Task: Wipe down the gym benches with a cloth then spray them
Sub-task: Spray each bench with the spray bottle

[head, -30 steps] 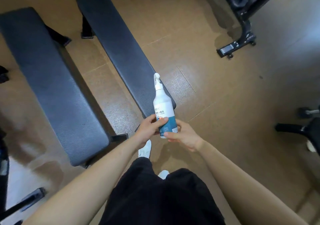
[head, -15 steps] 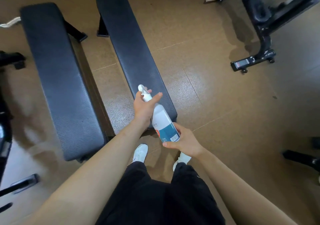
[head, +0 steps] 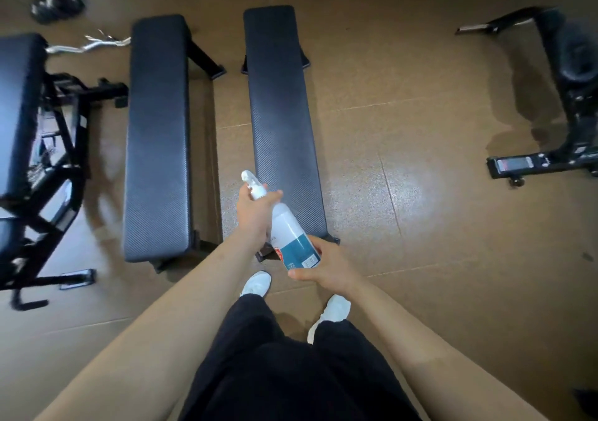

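Two long black flat benches stand side by side on the brown floor, the left bench (head: 157, 136) and the right bench (head: 281, 113). A white spray bottle (head: 288, 229) with a teal label is tilted, nozzle pointing away from me, over the near end of the right bench. My left hand (head: 254, 215) wraps the bottle's neck by the trigger head. My right hand (head: 325, 267) cups the bottle's base from below. No cloth is in view.
A black padded machine with a metal frame (head: 35, 149) stands at the left. Another black machine (head: 563, 103) stands at the right. A curl bar (head: 90, 45) and a weight plate (head: 56, 6) lie at the back left. My white shoes (head: 257, 283) are just short of the benches.
My left hand has slid from the bottle's body up to its neck and the bottle has tilted forward. The view has swung so both benches now run straight ahead.
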A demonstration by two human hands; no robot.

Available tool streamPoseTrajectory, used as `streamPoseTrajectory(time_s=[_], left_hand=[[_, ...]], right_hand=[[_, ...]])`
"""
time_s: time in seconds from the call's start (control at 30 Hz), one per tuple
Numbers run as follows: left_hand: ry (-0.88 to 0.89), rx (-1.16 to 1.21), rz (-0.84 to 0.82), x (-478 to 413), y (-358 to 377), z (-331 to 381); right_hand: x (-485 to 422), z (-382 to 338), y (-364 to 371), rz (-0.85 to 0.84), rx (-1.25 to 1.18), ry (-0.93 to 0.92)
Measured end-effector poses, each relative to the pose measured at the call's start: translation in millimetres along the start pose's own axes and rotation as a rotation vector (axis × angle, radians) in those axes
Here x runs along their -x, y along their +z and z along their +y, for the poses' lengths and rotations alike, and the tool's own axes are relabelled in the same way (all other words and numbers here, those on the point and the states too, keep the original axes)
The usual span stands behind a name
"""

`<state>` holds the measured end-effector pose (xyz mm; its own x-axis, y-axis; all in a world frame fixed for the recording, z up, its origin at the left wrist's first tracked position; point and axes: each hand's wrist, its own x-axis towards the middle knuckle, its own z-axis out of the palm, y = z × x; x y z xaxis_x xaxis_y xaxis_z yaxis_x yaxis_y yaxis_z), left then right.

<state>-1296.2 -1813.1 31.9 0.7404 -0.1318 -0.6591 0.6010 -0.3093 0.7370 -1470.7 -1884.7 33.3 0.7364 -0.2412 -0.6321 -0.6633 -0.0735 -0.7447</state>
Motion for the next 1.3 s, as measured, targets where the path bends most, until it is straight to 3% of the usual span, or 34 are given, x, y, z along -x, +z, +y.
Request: streamPoseTrajectory(time_s=[0.27, 0.93, 1.07, 1.3], left_hand=[[-0.147, 0.053, 0.278, 25, 26, -28], [-0.281, 0.378, 0.307, -39, 84, -30], [-0.347, 0.528, 0.388, -37, 101, -44], [-0.386, 0.582, 0.537, -20, 148, -79]], right_hand=[[1, 27, -41, -0.169, 0.077, -0.011], [-83, 6, -127, -0.28, 0.425, 0.1], [-99, 20, -145, -0.361, 0.548, 0.091], [-107, 52, -186, -0.548, 0.575, 0.087]])
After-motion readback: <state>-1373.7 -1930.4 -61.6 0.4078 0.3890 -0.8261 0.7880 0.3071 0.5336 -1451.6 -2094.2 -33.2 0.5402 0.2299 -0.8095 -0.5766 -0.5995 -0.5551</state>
